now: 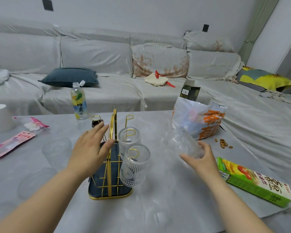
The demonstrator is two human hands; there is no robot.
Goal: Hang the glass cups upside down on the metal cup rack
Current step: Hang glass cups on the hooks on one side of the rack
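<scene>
A gold wire cup rack point(111, 132) with a dark tray base stands mid-table. Two ribbed glass cups hang upside down on its right-side pegs: the near one point(135, 165) and one behind it point(129, 139). The far right peg point(129, 118) is bare. My right hand point(201, 161) grips a third glass cup point(183, 145), tilted on its side, right of the rack. My left hand point(91, 147) is spread flat over the rack's left side, touching the handle. Two more clear cups stand left of the rack, one at the middle left point(56, 149) and one nearer point(35, 182).
A lemon water bottle point(79, 102) stands behind the rack. A snack bag point(200, 120) and loose almonds point(223, 143) lie to the right, a green box point(254, 180) at the near right. Pink packets point(12, 143) and a white bowl point(0, 118) lie left. A sofa is behind.
</scene>
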